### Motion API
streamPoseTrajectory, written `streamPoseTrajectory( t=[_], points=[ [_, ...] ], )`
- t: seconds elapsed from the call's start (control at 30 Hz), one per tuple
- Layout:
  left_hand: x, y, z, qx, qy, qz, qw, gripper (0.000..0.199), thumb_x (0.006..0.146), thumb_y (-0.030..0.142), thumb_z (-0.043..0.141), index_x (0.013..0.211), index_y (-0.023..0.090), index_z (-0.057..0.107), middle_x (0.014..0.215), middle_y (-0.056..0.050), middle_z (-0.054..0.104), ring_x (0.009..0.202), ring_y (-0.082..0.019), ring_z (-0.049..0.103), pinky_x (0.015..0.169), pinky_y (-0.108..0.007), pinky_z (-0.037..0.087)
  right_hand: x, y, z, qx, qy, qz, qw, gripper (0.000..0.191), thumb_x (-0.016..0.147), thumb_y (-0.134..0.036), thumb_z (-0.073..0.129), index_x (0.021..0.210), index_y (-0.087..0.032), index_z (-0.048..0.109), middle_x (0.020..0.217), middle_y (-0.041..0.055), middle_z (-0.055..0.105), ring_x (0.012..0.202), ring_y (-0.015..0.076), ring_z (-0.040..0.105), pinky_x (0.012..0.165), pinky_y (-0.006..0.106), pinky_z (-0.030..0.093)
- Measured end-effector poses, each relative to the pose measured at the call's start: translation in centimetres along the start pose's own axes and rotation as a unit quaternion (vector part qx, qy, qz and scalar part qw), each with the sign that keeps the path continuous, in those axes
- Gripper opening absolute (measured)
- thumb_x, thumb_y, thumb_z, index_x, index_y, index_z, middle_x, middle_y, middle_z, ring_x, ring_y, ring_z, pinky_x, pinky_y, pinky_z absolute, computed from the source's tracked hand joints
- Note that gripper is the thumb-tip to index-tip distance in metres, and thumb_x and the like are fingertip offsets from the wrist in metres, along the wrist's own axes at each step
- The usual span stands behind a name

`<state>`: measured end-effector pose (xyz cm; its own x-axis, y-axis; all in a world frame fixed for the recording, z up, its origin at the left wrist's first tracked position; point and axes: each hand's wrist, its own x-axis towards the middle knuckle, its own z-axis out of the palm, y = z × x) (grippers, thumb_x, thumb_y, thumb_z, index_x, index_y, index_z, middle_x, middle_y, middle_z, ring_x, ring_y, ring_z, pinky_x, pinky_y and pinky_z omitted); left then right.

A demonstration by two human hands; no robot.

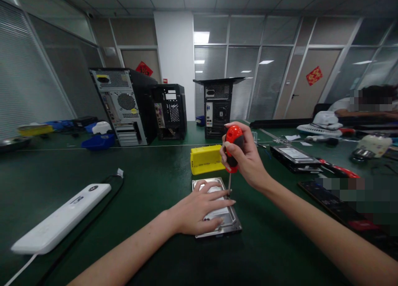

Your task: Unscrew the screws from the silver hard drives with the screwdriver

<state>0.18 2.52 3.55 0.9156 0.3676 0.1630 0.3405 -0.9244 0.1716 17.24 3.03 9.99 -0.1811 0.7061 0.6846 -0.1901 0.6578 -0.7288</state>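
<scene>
A silver hard drive (pixel 231 223) lies flat on the green table in front of me. My left hand (pixel 203 205) rests on its top with the fingers spread, covering much of its label. Above the drive's right side, my right hand (pixel 244 153) is closed around the red and black handle of a screwdriver (pixel 234 137). The screwdriver stands almost upright, its shaft pointing down to the drive's right edge near my left fingertips. Whether the tip sits in a screw is too small to tell. Just behind the drive is a yellow plastic bin (pixel 205 160).
Computer cases (pixel 126 107) stand along the back. On the left are a white power strip (pixel 62 219) with cables and a blue bin (pixel 98 142). More hard drives (pixel 295 157), red-handled pliers (pixel 338 168) and a white cap (pixel 325 122) lie right, where another person sits.
</scene>
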Motion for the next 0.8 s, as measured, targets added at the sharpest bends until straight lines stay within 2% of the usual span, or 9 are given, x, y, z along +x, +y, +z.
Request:
streamPoseTrajectory(
  t=[0.17,0.37,0.6,0.8],
  points=[
    [0.04,0.0,0.01,-0.001,-0.001,-0.003,1.0,0.05,0.089,0.042,0.042,0.138,0.032,0.035,0.144,-0.003,0.037,0.131,-0.034,0.028,0.103,-0.054,0.021,-0.11,0.04,0.04,-0.006,0.009,0.0,1.0,0.035,0.083,-0.036,0.058,0.114,-0.034,0.041,0.076,-0.0029,0.044,0.055,0.0083,0.045,0.044,0.021,0.039],
    [0.04,0.1,-0.13,-0.002,-0.006,-0.004,1.0,0.048,0.09,0.04,0.042,0.137,0.031,0.036,0.144,-0.004,0.038,0.132,-0.032,0.028,0.103,-0.054,0.022,0.19,0.27,-0.53,0.038,-0.02,0.04,0.998,0.033,0.089,-0.045,0.043,0.12,-0.03,0.043,0.071,-0.0021,0.046,0.054,0.0103,0.046,0.048,0.024,0.04],
    [0.08,0.19,-0.23,-0.003,-0.017,-0.009,1.0,0.049,0.09,0.042,0.041,0.138,0.031,0.035,0.145,-0.003,0.035,0.133,-0.032,0.025,0.103,-0.056,0.02,0.2,0.39,-0.52,0.004,0.02,0.009,1.0,0.035,0.082,-0.035,0.06,0.109,-0.029,0.039,0.078,-0.0033,0.051,0.061,0.0092,0.05,0.055,0.023,0.043],
    [0.11,0.15,-0.16,-0.009,-0.014,-0.008,1.0,0.049,0.09,0.041,0.042,0.138,0.031,0.035,0.145,-0.004,0.036,0.132,-0.033,0.026,0.103,-0.056,0.02,-0.06,0.15,-0.21,0.002,-0.002,0.009,1.0,0.037,0.084,-0.038,0.057,0.113,-0.032,0.035,0.071,-0.0057,0.045,0.051,0.007,0.047,0.05,0.022,0.041]
  ],
)
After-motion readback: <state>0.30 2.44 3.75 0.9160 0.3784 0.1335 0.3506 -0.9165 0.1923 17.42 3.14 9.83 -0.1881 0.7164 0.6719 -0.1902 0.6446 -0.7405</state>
